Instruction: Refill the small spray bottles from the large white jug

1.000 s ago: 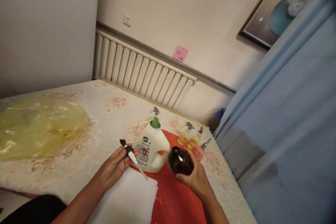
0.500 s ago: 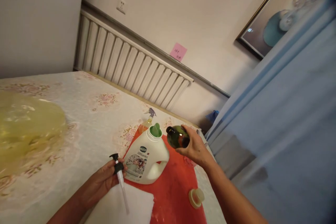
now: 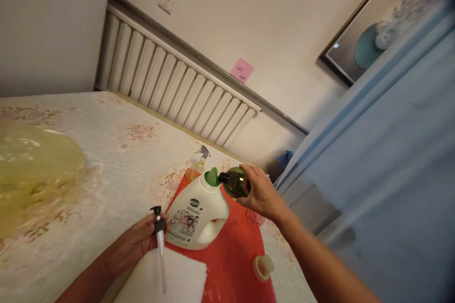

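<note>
My right hand (image 3: 261,194) is closed around a dark green bottle (image 3: 235,182), which is tipped on its side with its neck at the mouth of a white detergent jug (image 3: 197,213). A green pour spout (image 3: 213,177) shows inside the jug's opening. The jug stands upright with its handle hole facing right. Between the fingers of my left hand (image 3: 142,236) is a black pump dispenser (image 3: 159,225) with a clear tube hanging down, close to the jug's lower left side.
Under the jug lies a red mat (image 3: 231,260), with a round cap (image 3: 263,267) on its right edge and a white cloth (image 3: 170,277) in front. Behind the jug stands a spray bottle (image 3: 196,169). A large yellow see-through bag (image 3: 39,165) lies left; a blue curtain (image 3: 391,165) hangs right.
My right hand has moved left with the green bottle, bringing its neck up to the jug's opening. My left hand still holds the pump and has barely moved.
</note>
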Demonstrator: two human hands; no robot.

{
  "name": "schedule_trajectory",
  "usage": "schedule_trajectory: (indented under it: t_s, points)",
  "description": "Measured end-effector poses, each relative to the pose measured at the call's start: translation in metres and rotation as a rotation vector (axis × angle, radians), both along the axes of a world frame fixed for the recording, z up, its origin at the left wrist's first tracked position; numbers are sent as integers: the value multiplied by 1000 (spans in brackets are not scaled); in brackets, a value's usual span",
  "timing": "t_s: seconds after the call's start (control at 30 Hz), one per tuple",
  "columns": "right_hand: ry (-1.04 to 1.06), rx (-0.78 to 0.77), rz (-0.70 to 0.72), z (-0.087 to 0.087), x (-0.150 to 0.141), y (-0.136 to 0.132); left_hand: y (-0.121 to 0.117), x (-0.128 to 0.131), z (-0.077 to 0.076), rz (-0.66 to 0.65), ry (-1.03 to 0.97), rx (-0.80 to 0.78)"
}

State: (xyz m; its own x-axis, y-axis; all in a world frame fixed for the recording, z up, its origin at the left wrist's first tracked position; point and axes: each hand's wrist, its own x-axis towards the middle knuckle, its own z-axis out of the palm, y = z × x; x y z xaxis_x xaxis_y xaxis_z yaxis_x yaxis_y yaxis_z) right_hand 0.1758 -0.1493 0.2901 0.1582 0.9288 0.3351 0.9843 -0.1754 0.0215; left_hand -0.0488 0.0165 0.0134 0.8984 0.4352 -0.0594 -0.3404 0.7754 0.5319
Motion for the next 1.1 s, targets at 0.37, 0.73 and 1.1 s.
schedule_trajectory:
  t_s: [0.37, 0.73, 1.1]
  points:
    - [-119, -72, 10, 12, -10, 5, -1, 0, 5, -40, -23, -3]
    - [-186, -97, 29, 18, -11, 3, -1, 1, 3, -39, -45, 0]
    - [-245, -125, 41, 24, -16, 7, 0, -1, 5, -59, -52, 18]
